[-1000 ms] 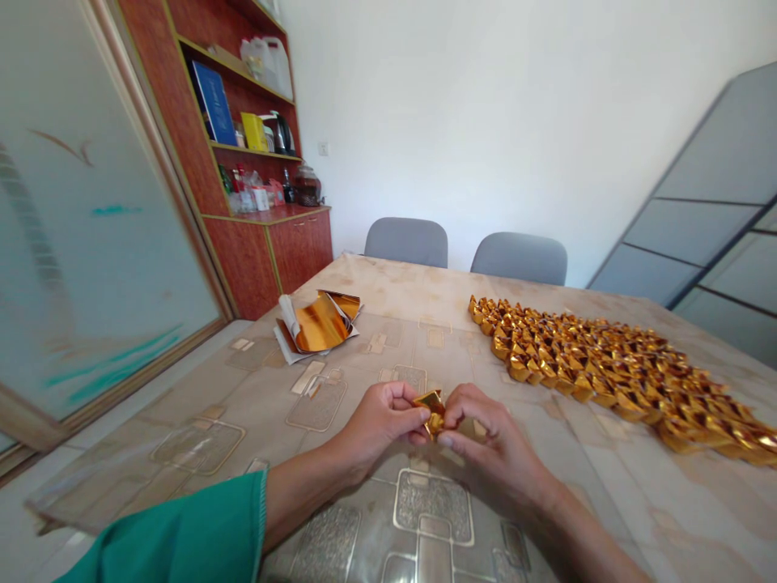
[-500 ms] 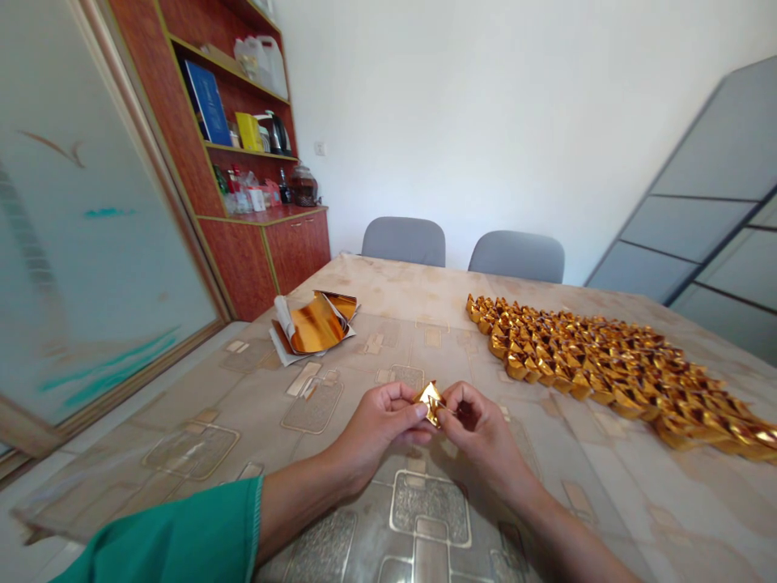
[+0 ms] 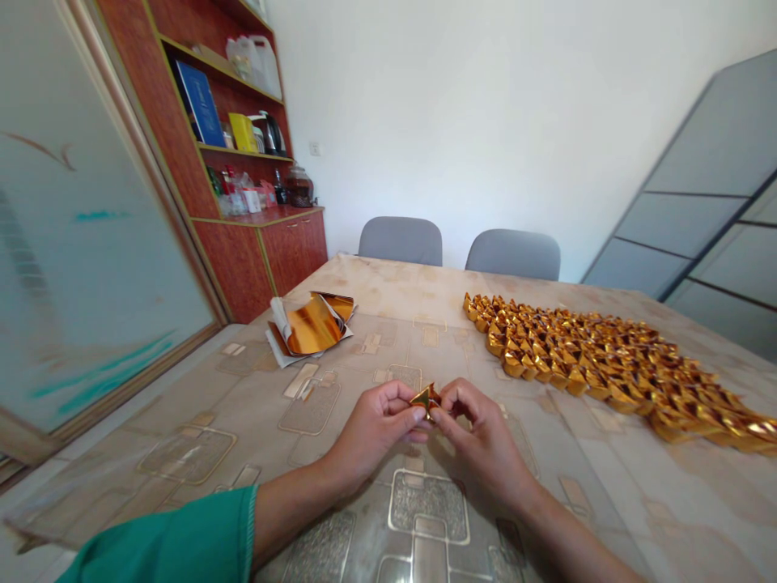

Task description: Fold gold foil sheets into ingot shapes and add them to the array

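Observation:
A small folded piece of gold foil paper point(image 3: 426, 398) is pinched between both hands just above the table. My left hand point(image 3: 376, 429) grips its left side with thumb and fingers closed. My right hand point(image 3: 482, 441) grips its right side, fingers curled tight. To the right lies a wide spread of several finished gold folded pieces point(image 3: 607, 368) laid in rows. At the far left of the table point(image 3: 200, 421) sits a stack of flat gold foil sheets point(image 3: 309, 325) on white backing, the top sheet curling up.
Two grey chairs point(image 3: 401, 240) stand at the table's far edge. A red wooden cabinet point(image 3: 267, 243) with shelves of bottles, a kettle and a blue book is at the back left. A frosted glass panel point(image 3: 73, 243) runs along the left; grey panels lean at the right.
Both hands have kept working the gold piece; it now looks smaller and more pointed than a second ago. The right hand's fingers have shifted on it. The view has drifted slightly.

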A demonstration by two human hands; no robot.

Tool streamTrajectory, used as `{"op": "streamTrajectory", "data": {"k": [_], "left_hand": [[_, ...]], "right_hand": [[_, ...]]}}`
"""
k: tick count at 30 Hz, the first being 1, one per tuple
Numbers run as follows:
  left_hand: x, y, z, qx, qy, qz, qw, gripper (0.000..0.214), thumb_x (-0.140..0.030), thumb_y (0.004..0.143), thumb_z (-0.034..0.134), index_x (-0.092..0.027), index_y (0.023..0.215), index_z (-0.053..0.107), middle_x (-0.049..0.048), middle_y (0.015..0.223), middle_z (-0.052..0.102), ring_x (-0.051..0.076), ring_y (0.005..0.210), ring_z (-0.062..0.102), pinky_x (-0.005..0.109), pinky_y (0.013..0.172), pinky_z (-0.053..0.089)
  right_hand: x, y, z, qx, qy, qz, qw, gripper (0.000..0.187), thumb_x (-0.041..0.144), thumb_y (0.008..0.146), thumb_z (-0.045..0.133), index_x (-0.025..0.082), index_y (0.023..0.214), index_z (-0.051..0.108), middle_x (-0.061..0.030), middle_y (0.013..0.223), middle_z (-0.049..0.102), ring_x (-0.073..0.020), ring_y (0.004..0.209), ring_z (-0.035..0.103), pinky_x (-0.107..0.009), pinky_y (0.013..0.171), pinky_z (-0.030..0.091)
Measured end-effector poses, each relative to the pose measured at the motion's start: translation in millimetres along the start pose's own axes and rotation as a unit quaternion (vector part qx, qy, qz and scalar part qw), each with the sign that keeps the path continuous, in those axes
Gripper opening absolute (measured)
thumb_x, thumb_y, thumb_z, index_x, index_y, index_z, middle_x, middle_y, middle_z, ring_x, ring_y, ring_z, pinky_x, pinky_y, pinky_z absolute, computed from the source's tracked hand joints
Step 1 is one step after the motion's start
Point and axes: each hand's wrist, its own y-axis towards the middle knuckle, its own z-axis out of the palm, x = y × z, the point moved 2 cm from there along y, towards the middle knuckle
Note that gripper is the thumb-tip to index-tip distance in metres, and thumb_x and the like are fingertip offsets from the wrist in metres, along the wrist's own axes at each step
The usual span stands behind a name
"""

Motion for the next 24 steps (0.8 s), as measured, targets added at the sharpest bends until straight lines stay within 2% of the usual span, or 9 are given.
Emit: {"op": "streamTrajectory", "data": {"k": [8, 16, 24], "left_hand": [[0.5, -0.5, 1.9, 0.001, -0.02, -0.025, 0.999, 0.04, -0.041, 0.064, 0.085, -0.014, 0.08, 0.06, 0.0033, 0.076, 0.07, 0.014, 0.071, 0.068, 0.025, 0.066, 0.055], [2.5, -0.4, 2.2, 0.019, 0.028, 0.02, 0.999, 0.031, -0.04, 0.071, 0.079, -0.016, 0.078, 0.059, -0.0006, 0.069, 0.067, 0.014, 0.066, 0.065, 0.026, 0.063, 0.053], [5.5, 1.1, 0.6, 0.014, 0.0, -0.017, 1.0, 0.039, -0.041, 0.066, 0.083, -0.014, 0.081, 0.058, 0.003, 0.074, 0.07, 0.015, 0.071, 0.068, 0.025, 0.064, 0.054]], "right_hand": [[3.7, 1.2, -0.7, -0.015, -0.038, 0.016, 0.999, 0.019, 0.025, 0.088, 0.056, 0.022, 0.07, 0.05, 0.0021, 0.068, 0.053, -0.0154, 0.066, 0.048, -0.028, 0.061, 0.037], [5.4, 2.5, -0.1, 0.009, -0.007, 0.036, 0.999, 0.017, 0.029, 0.089, 0.056, 0.022, 0.074, 0.052, 0.0011, 0.072, 0.057, -0.0166, 0.068, 0.051, -0.029, 0.063, 0.039], [1.4, 2.6, -1.0, 0.003, -0.026, 0.032, 0.999, 0.015, 0.028, 0.087, 0.06, 0.021, 0.074, 0.055, 0.0004, 0.072, 0.058, -0.0165, 0.068, 0.051, -0.029, 0.063, 0.038]]}}
